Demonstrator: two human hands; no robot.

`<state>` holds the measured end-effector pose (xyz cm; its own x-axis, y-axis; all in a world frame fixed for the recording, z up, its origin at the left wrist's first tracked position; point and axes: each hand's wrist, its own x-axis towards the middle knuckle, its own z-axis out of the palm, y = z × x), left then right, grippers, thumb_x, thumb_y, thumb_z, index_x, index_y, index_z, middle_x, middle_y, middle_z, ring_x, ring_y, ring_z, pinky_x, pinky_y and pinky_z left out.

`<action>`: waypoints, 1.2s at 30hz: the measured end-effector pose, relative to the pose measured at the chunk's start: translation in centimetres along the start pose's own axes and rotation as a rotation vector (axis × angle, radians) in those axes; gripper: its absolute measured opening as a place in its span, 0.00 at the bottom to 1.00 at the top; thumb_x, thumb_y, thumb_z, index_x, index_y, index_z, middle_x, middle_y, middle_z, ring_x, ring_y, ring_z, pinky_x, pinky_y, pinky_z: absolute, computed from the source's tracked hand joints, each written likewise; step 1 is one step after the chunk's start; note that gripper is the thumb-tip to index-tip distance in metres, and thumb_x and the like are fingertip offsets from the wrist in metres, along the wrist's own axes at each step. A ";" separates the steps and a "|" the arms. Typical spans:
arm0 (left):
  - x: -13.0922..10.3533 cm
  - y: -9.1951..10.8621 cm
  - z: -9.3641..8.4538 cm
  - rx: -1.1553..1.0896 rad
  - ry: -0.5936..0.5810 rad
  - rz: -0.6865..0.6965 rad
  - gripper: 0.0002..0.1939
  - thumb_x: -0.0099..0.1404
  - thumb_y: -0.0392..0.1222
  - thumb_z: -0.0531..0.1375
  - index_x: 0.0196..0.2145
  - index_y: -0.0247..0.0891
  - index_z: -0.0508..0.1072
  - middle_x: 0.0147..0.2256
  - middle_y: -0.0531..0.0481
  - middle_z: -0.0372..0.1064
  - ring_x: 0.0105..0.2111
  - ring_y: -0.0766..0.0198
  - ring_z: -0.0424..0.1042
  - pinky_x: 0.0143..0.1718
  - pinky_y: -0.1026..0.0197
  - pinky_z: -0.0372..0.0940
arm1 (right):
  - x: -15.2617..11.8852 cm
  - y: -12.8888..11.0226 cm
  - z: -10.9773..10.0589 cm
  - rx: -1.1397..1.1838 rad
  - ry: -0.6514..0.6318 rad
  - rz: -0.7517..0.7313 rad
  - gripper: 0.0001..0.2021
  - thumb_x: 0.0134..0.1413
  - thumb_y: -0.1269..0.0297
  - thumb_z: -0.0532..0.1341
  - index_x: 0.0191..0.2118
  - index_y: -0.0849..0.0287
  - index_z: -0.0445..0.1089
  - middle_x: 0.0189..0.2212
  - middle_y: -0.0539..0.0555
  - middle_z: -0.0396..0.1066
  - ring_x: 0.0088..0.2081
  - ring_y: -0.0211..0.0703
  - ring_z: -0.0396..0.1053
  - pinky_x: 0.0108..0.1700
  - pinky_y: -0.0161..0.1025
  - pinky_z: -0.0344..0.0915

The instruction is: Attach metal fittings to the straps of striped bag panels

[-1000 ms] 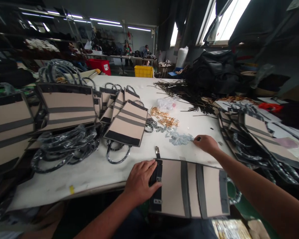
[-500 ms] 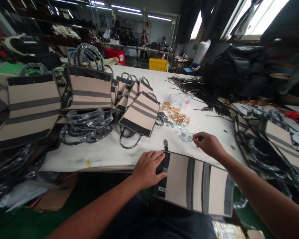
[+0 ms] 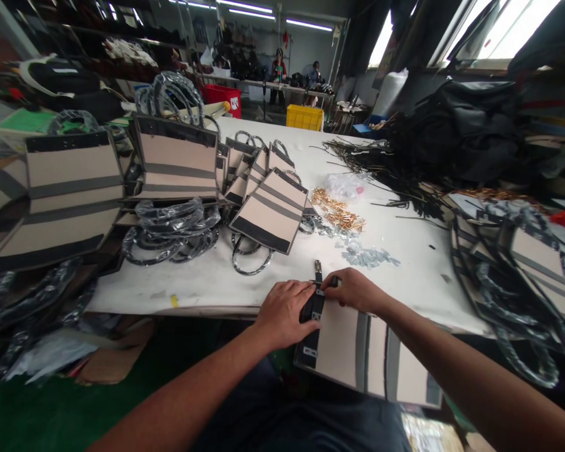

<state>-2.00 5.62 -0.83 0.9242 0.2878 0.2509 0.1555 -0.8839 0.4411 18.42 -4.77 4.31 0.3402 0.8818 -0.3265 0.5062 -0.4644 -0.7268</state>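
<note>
A beige bag panel with dark bands lies partly over the table's front edge. My left hand rests on its black left strip, fingers extended and thumb apart. At the strip's upper end, my right hand is closed around a small dark object, its fingertips against the panel. A strap with a metal clasp sticks out beyond the panel's top edge. Small pale metal plates and gold-coloured fittings lie in piles on the white table.
Stacked bag panels with plastic-wrapped handles fill the left side. Black straps and more panels lie to the right. A yellow crate and a red bin stand beyond the table, with people farther back.
My right hand has moved left from the pale metal plates to the panel's black strip, beside my left hand. The view has shifted slightly.
</note>
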 end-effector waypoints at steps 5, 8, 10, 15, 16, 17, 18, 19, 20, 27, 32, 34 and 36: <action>0.1 0.0 0.1 -0.020 0.013 -0.009 0.37 0.62 0.54 0.70 0.66 0.42 0.67 0.62 0.45 0.71 0.61 0.47 0.67 0.63 0.42 0.60 | 0.2 0.0 0.0 0.011 -0.003 0.007 0.09 0.51 0.64 0.64 0.37 0.59 0.80 0.20 0.46 0.71 0.20 0.36 0.67 0.24 0.31 0.62; 0.2 0.1 0.0 -0.037 0.023 -0.014 0.35 0.64 0.51 0.69 0.65 0.42 0.67 0.61 0.46 0.72 0.60 0.48 0.68 0.61 0.43 0.60 | 0.1 -0.1 0.0 0.025 0.004 0.010 0.09 0.50 0.65 0.64 0.37 0.59 0.80 0.18 0.46 0.70 0.20 0.37 0.66 0.24 0.31 0.61; 0.3 0.1 -0.1 -0.050 0.026 -0.020 0.34 0.64 0.49 0.68 0.65 0.43 0.68 0.61 0.47 0.72 0.60 0.49 0.68 0.60 0.44 0.61 | 0.0 -0.2 0.0 0.035 0.008 0.014 0.09 0.50 0.65 0.64 0.37 0.59 0.80 0.17 0.45 0.69 0.20 0.37 0.66 0.24 0.32 0.61; 0.4 0.2 -0.3 -0.065 0.018 -0.030 0.33 0.65 0.48 0.68 0.64 0.42 0.69 0.60 0.47 0.73 0.59 0.49 0.69 0.59 0.45 0.62 | 0.0 -0.2 0.1 0.046 0.025 0.030 0.09 0.50 0.66 0.64 0.36 0.59 0.80 0.17 0.45 0.69 0.19 0.37 0.65 0.23 0.32 0.60; 0.4 0.2 -0.3 -0.063 0.017 -0.036 0.32 0.65 0.48 0.68 0.64 0.42 0.69 0.60 0.47 0.73 0.58 0.48 0.69 0.59 0.45 0.62 | 0.0 -0.1 0.1 0.043 0.026 0.031 0.09 0.50 0.66 0.63 0.36 0.59 0.80 0.17 0.45 0.69 0.19 0.37 0.65 0.23 0.32 0.60; 0.5 0.2 -0.3 -0.060 0.017 -0.041 0.32 0.65 0.48 0.68 0.64 0.43 0.69 0.60 0.47 0.73 0.58 0.48 0.69 0.59 0.45 0.62 | 0.0 -0.1 0.1 0.043 0.025 0.032 0.08 0.50 0.66 0.63 0.36 0.59 0.80 0.17 0.45 0.69 0.20 0.37 0.66 0.23 0.32 0.60; 0.5 0.2 -0.3 -0.058 0.017 -0.045 0.32 0.65 0.48 0.68 0.64 0.43 0.69 0.59 0.46 0.73 0.58 0.48 0.69 0.59 0.45 0.62 | 0.0 -0.1 0.1 0.046 0.024 0.031 0.08 0.50 0.67 0.63 0.36 0.59 0.79 0.17 0.45 0.69 0.20 0.37 0.66 0.23 0.32 0.60; 0.5 0.3 -0.3 -0.055 0.018 -0.049 0.32 0.65 0.48 0.68 0.64 0.43 0.68 0.59 0.46 0.74 0.58 0.48 0.70 0.59 0.45 0.62 | 0.0 -0.1 0.1 0.050 0.023 0.030 0.08 0.50 0.67 0.63 0.35 0.59 0.79 0.17 0.45 0.69 0.20 0.37 0.66 0.23 0.32 0.60; 0.5 0.2 -0.3 -0.054 0.021 -0.050 0.32 0.65 0.48 0.68 0.64 0.43 0.68 0.59 0.46 0.74 0.58 0.48 0.70 0.59 0.45 0.62 | 0.0 -0.1 0.1 0.056 0.020 0.030 0.08 0.49 0.67 0.64 0.35 0.59 0.79 0.17 0.45 0.69 0.20 0.37 0.66 0.23 0.32 0.60; 0.6 0.1 0.1 -0.050 0.042 -0.041 0.32 0.64 0.48 0.69 0.64 0.42 0.69 0.58 0.47 0.74 0.57 0.48 0.70 0.58 0.46 0.62 | 0.3 -0.1 0.0 0.102 0.007 0.052 0.08 0.49 0.67 0.64 0.35 0.60 0.79 0.15 0.44 0.66 0.19 0.36 0.62 0.22 0.32 0.57; 0.5 0.1 0.2 -0.053 0.051 -0.037 0.31 0.64 0.47 0.68 0.63 0.42 0.69 0.59 0.47 0.74 0.58 0.49 0.70 0.58 0.45 0.62 | 0.3 -0.2 0.1 0.093 -0.004 0.042 0.08 0.48 0.68 0.64 0.35 0.59 0.79 0.15 0.44 0.66 0.19 0.36 0.62 0.22 0.33 0.57; 0.5 0.1 0.1 -0.055 0.051 -0.036 0.31 0.65 0.47 0.68 0.63 0.42 0.69 0.59 0.47 0.74 0.58 0.49 0.70 0.58 0.45 0.63 | 0.3 -0.3 0.2 0.102 -0.002 0.039 0.07 0.48 0.67 0.64 0.34 0.59 0.78 0.16 0.45 0.67 0.19 0.36 0.63 0.23 0.33 0.58; 0.5 0.1 0.1 -0.054 0.049 -0.033 0.31 0.65 0.47 0.68 0.63 0.42 0.69 0.59 0.47 0.74 0.57 0.49 0.70 0.57 0.45 0.63 | 0.3 -0.3 0.2 0.105 0.000 0.041 0.07 0.48 0.67 0.64 0.33 0.60 0.78 0.16 0.45 0.67 0.19 0.37 0.63 0.23 0.33 0.58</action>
<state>-1.50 5.63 -0.73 0.9007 0.3348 0.2767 0.1649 -0.8529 0.4954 18.22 -4.36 4.26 0.3592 0.8621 -0.3575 0.4057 -0.4892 -0.7721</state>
